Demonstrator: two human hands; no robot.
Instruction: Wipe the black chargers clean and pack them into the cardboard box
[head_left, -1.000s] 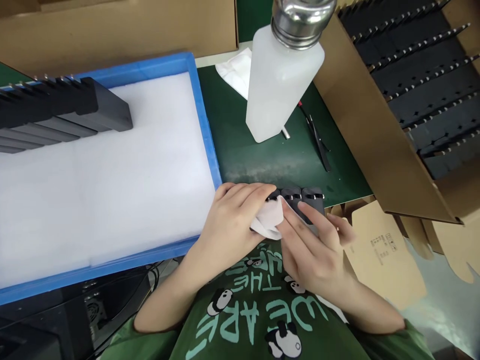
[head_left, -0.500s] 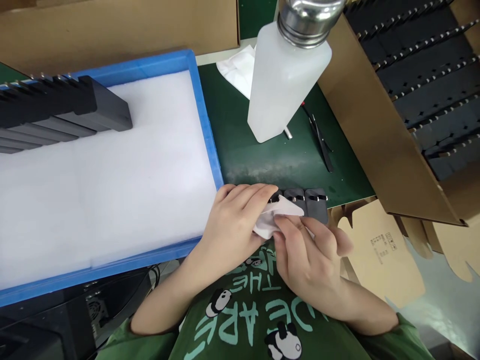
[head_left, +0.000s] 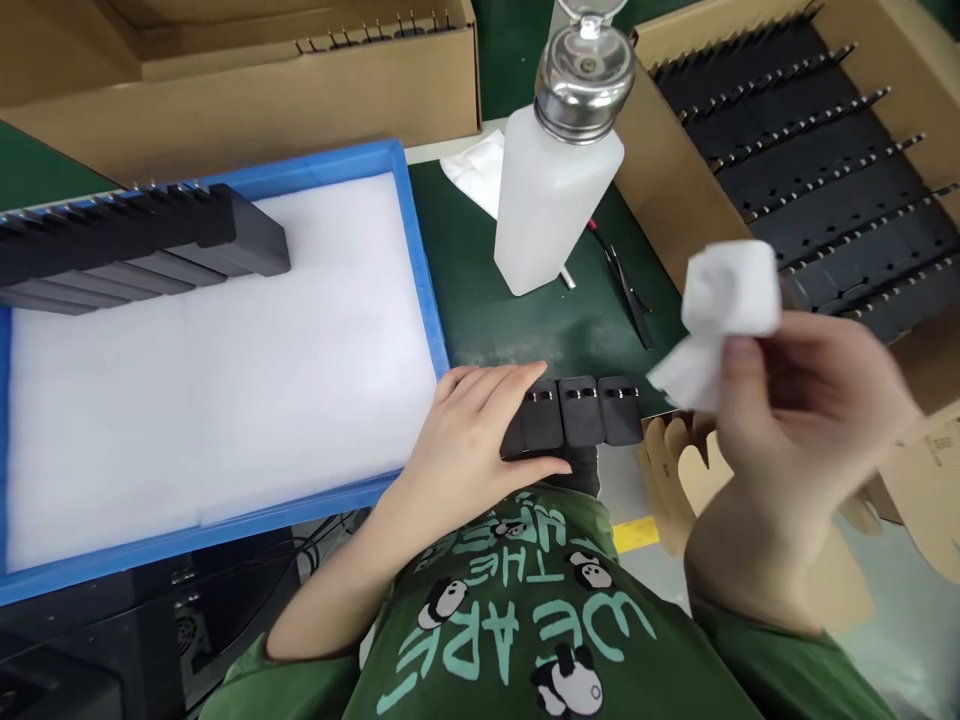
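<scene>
A row of black plug-in power adapters (head_left: 580, 410), metal prongs up, lies at the table's near edge. My left hand (head_left: 476, 425) grips the left end of that row, fingers along its far side and thumb along its near side, hiding the adapters beneath. Raised to the right of the row, my right hand (head_left: 799, 420) pinches a folded white wipe (head_left: 731, 290) between thumb and fingers. Beyond the row stands a translucent white pump bottle (head_left: 555, 190) with its metal lid flipped up.
A blue tray (head_left: 427, 290) lined with white foam holds several black adapters (head_left: 247, 235) standing at its back left. Black tweezers (head_left: 628, 300) lie on the green table (head_left: 480, 330). One cardboard box (head_left: 300, 110) stands behind; another (head_left: 675, 190), at right, holds rows of adapters.
My right hand has lifted the wipe off the adapters and carried it up to the right. My left hand stays on the row. The bottle's lid now shows flipped up.
</scene>
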